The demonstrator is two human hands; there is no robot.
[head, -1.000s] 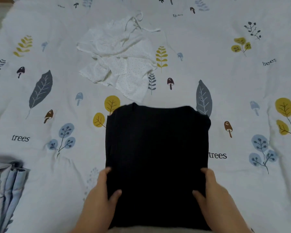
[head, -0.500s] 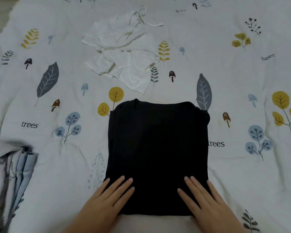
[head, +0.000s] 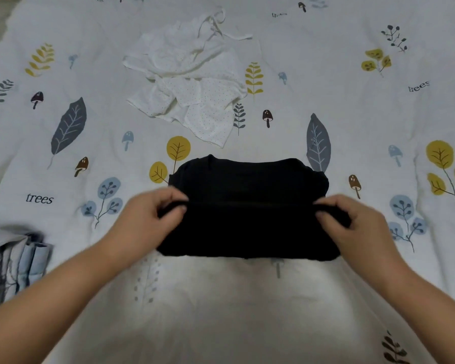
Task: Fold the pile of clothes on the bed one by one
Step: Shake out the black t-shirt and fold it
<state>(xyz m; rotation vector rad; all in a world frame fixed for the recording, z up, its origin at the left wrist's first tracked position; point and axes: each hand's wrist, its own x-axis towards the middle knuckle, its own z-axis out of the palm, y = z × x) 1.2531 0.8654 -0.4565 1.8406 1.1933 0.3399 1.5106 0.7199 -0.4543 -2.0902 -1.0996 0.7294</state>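
A leaf-printed bedspread (head: 352,106) is lying under everything. At near centre, a black garment (head: 247,227) is being pinched at its fold by left hand (head: 145,219) and right hand (head: 357,222). Beyond it, unobstructed, a crumpled white dotted garment (head: 192,85) is lying; a folded blue-grey garment (head: 13,261) is sitting near left.

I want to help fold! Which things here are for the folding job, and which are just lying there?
For the job:
black garment, gripped by the left hand and right hand
crumpled white dotted garment, not yet folded
striped blue-grey cloth at the left edge, maybe already folded

Just lying there:
leaf-and-mushroom bedsheet
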